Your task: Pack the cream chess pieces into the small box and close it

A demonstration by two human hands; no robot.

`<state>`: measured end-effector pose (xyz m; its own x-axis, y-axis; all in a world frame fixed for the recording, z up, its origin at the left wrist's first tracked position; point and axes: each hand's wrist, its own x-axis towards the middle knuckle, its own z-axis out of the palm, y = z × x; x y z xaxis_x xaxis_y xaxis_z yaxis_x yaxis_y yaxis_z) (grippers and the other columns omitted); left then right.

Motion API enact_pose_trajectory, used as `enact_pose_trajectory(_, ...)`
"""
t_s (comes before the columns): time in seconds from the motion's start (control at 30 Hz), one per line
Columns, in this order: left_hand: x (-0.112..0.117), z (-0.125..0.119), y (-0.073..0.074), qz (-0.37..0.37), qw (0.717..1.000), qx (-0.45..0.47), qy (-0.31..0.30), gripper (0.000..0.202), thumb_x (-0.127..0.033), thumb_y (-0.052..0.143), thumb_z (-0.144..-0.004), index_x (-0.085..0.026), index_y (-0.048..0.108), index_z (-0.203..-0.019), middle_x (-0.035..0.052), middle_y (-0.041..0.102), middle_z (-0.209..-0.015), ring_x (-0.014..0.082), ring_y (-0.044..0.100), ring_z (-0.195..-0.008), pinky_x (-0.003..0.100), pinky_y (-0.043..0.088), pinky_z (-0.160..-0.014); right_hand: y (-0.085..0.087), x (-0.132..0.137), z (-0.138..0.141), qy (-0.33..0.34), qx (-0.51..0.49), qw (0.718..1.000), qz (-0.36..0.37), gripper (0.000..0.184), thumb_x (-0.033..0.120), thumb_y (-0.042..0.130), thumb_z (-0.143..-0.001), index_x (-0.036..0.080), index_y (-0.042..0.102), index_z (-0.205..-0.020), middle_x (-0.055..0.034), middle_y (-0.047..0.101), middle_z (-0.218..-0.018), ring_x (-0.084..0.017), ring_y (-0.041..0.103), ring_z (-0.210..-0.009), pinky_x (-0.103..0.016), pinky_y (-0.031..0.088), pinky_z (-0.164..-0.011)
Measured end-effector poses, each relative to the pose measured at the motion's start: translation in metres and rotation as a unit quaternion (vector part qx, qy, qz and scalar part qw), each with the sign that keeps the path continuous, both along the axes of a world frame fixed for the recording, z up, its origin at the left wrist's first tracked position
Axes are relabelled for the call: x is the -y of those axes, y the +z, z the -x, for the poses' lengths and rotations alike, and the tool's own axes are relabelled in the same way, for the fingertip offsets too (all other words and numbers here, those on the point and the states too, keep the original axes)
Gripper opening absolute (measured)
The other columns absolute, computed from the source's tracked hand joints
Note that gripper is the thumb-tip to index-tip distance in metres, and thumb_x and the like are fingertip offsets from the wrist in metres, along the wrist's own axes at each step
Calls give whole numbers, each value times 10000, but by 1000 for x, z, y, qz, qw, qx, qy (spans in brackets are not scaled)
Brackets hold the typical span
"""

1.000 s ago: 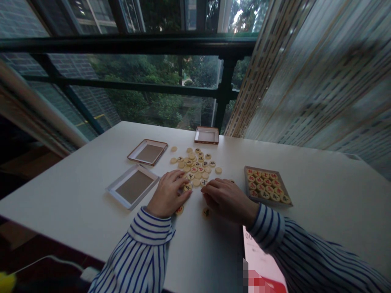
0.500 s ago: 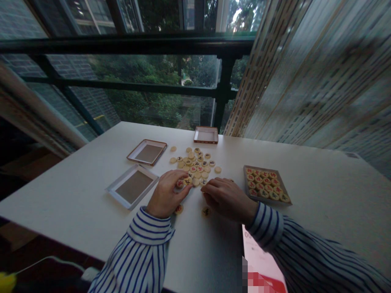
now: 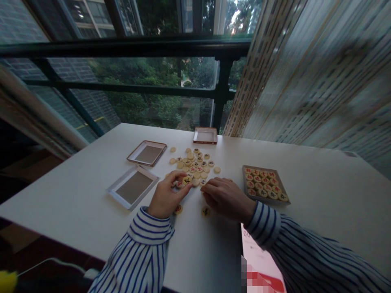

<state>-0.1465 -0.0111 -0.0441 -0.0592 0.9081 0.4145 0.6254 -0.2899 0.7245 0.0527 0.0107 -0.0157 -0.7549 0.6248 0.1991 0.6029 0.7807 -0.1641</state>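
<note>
A heap of round wooden chess pieces (image 3: 195,163) with red and black characters lies on the white table (image 3: 76,191). My left hand (image 3: 167,195) pinches a black-marked piece (image 3: 186,179) at the heap's near edge, lifted a little. My right hand (image 3: 226,198) rests beside it, fingers curled on the table near the heap; what they hold is hidden. Two loose pieces (image 3: 205,211) lie between and below my hands. A tray (image 3: 264,188) packed with pieces sits right of my right hand.
Two shallow box lids (image 3: 133,187) (image 3: 147,153) lie to the left and a small box (image 3: 205,135) stands at the table's far edge. A red and white card (image 3: 259,264) lies near me. Window railing and curtain stand behind the table.
My left hand has closed its fingers on a black-marked piece at the heap's edge and raised it slightly. My right hand has barely moved.
</note>
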Motion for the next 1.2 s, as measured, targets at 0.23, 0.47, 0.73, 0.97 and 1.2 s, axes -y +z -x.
enact_pose_trajectory(0.23, -1, -3, -2, 3, 996, 83, -16, 290, -334, 655, -705, -187, 557, -934, 28, 590, -890, 160, 573, -832, 307, 465, -776, -2, 0, 0, -1, -6, 1000, -6, 197, 200, 418, -865, 170, 611, -895, -48, 618, -816, -133, 502, -721, -277, 297, -620)
enact_pose_trajectory(0.47, -3, -6, 3, 31, 987, 157, -19, 315, -345, 681, -672, -185, 556, -913, 14, 632, -821, 153, 610, -748, 278, 493, -669, -3, -2, -1, -12, -11, 1000, -20, 193, 194, 423, -861, 172, 612, -896, -51, 623, -833, -139, 519, -755, -269, 333, -655)
enact_pose_trajectory(0.73, 2, -16, 23, -29, 997, 59, -27, 289, -340, 682, -679, -188, 585, -906, 17, 626, -830, 163, 609, -798, 306, 492, -747, -2, -5, -4, -19, -20, 999, -37, 165, 203, 445, -861, 161, 604, -875, -58, 630, -850, -143, 546, -769, -266, 351, -669)
enact_pose_trajectory(0.97, 7, -38, 45, -33, 996, 62, -48, 295, -330, 693, -677, -190, 575, -908, 28, 622, -842, 169, 612, -805, 315, 495, -759, -1, -8, -4, -45, -8, 998, -49, 155, 215, 463, -845, 153, 605, -853, -56, 631, -831, -153, 558, -760, -268, 364, -653)
enact_pose_trajectory(1.2, 0, -66, 57, -50, 985, 138, -89, 266, -284, 694, -676, -182, 583, -895, 34, 627, -832, 164, 625, -774, 298, 498, -733, -6, -12, -8, -51, -36, 997, -35, 196, 206, 465, -814, 139, 614, -920, -88, 643, -899, -189, 573, -813, -292, 404, -698)
